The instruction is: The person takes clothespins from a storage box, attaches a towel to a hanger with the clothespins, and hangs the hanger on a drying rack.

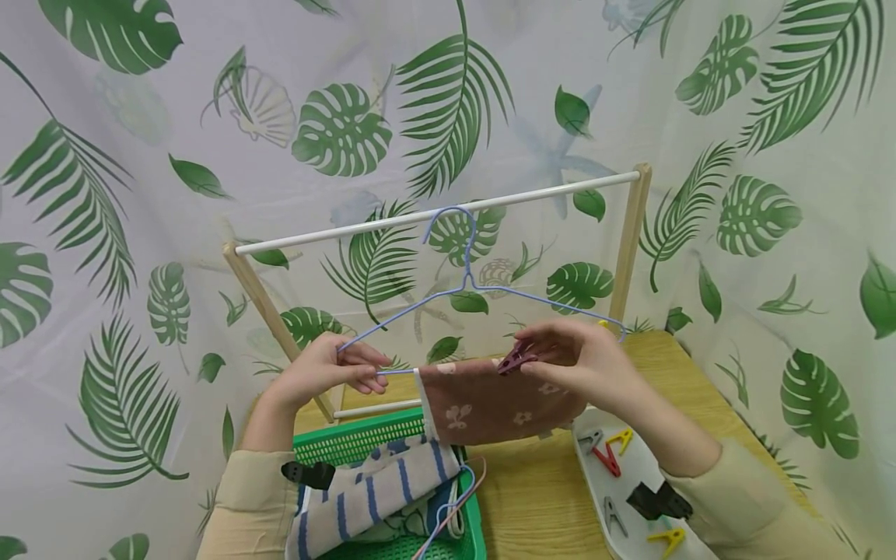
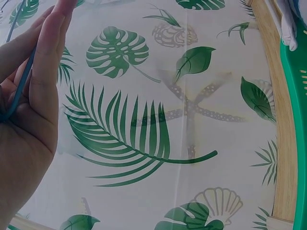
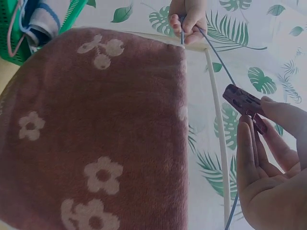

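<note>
My left hand [image 1: 341,364] grips the left corner of a blue wire clothes hanger [image 1: 467,264], whose hook stands up in front of the rack's top rail. A brown towel [image 1: 483,408] with pale flowers and cherries drapes over the hanger's lower bar. My right hand [image 1: 577,362] pinches a dark maroon clothespin [image 1: 516,358] between thumb and fingers. In the right wrist view, the clothespin [image 3: 242,101] sits beside the towel's folded top edge, apart from it. The left wrist view shows the left hand [image 2: 33,110] with the blue wire running across its palm.
Behind the hanger stands a wood rack with a white rail [image 1: 336,237]. At lower left, a green basket [image 1: 478,529] holds a striped towel [image 1: 371,498] and more hangers [image 1: 448,517]. A white tray [image 1: 595,486] at right carries grey, red and yellow clothespins.
</note>
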`<act>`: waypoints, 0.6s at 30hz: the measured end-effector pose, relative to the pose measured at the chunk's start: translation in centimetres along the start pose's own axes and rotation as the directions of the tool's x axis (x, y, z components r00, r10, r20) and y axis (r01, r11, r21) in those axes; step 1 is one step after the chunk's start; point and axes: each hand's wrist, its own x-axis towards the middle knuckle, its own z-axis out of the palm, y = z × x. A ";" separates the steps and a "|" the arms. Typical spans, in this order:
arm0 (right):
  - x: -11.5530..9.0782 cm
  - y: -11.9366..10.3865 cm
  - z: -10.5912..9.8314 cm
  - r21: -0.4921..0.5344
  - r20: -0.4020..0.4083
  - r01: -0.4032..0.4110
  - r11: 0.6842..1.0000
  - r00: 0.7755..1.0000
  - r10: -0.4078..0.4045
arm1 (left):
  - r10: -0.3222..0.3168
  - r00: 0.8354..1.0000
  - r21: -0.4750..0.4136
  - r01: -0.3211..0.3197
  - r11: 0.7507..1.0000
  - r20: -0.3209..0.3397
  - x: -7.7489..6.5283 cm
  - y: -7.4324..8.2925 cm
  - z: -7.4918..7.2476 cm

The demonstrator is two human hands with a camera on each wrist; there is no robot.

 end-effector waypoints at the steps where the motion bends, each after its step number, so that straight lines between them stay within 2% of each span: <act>1: 0.2 -0.1 0.1 0.000 0.002 0.004 1.000 1.000 -0.004 | -0.001 1.000 -0.002 0.001 1.000 0.000 0.0 0.0 0.0; 5: 0.9 -0.2 0.3 0.005 -0.001 0.003 1.000 1.000 -0.003 | 0.002 1.000 -0.008 -0.002 1.000 0.004 0.1 0.0 0.0; 18: 2.8 -0.1 1.1 0.032 -0.016 -0.086 0.996 0.996 0.086 | 0.003 1.000 -0.006 -0.003 1.000 0.001 0.0 0.0 0.1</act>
